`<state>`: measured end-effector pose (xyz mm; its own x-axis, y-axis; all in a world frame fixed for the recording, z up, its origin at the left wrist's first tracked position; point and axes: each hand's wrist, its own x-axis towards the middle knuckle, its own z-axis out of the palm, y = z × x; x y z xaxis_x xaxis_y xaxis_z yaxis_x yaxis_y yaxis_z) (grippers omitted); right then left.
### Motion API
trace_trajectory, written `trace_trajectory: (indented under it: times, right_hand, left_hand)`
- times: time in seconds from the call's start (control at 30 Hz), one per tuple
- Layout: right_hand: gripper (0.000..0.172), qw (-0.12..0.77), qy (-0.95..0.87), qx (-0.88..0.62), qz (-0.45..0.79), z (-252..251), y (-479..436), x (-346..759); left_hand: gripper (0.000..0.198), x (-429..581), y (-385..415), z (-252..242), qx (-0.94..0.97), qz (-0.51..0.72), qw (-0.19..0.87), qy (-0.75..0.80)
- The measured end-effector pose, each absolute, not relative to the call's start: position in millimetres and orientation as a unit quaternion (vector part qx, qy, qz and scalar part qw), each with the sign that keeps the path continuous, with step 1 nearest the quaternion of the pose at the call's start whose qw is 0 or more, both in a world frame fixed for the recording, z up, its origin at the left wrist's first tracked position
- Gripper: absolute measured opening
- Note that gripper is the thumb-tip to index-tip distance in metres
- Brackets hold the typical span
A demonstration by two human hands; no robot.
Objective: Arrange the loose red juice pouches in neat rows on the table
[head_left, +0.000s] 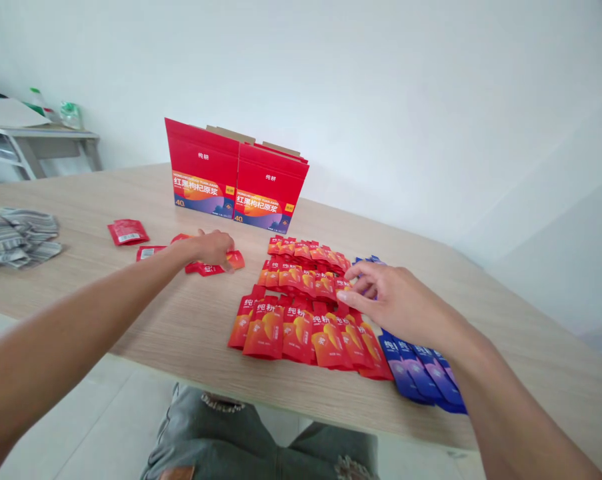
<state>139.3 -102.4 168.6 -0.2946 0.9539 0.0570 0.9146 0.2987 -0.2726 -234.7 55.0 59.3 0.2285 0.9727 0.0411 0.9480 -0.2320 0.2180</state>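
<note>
At the loose red pouches point(205, 269) left of centre, my left hand point(211, 248) bends its fingers around a red pouch point(236, 259) lying on the table; the fingertips are partly hidden. My right hand point(388, 297) hovers over the right end of the middle row of red pouches point(291, 277), thumb and forefinger apart, with no pouch visibly held. A back row of red pouches point(305, 251) and a front row of red pouches point(298, 330) lie overlapped, printed sides up. Blue-purple pouches point(423, 370) fan out beside them, partly covered by my right hand and forearm.
Two red printed cartons point(203, 167) stand side by side behind the pouches, tops open. More red pouches point(129, 232) lie at left, near a striped cloth point(18, 237). A white side table point(41, 133) with bottles stands far left. The wooden table's point(181, 347) front edge is close to my legs.
</note>
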Motion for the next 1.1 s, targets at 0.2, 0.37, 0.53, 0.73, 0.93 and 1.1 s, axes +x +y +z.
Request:
trace_trajectory:
  times: [0.2, 0.37, 0.53, 0.73, 0.93, 1.1]
  right_hand:
    - [0.016, 0.118, -0.793, -0.588, 0.108, 169.5, -103.2, 151.8]
    - [0.016, 0.193, -0.785, -0.564, 0.169, 157.8, -83.5, 148.2]
    - [0.028, 0.292, -0.770, -0.519, 0.227, 137.7, -62.3, 116.4]
    - [0.043, 0.353, -0.781, -0.475, 0.200, 117.5, -62.6, 95.0]
    - [0.043, 0.397, -0.734, -0.526, 0.163, 113.3, -61.1, 105.2]
    - [0.049, 0.432, -0.649, -0.459, 0.426, 121.4, -65.8, 108.2]
  left_hand:
    - [0.036, -230.7, 48.4, 66.9, 0.789, 0.208, 0.092, 0.571]
    - [0.019, -200.7, 27.3, 89.0, 0.796, 0.350, 0.047, 0.492]
    - [0.017, -137.5, -9.0, 96.5, 0.872, 0.395, -0.015, 0.289]
    - [0.019, -101.4, -26.7, 70.9, 0.843, 0.481, -0.152, 0.186]
    - [0.028, -87.5, -19.1, 60.9, 0.741, 0.620, -0.028, 0.256]
    - [0.050, -71.5, -12.5, 71.2, 0.575, 0.626, 0.461, 0.255]
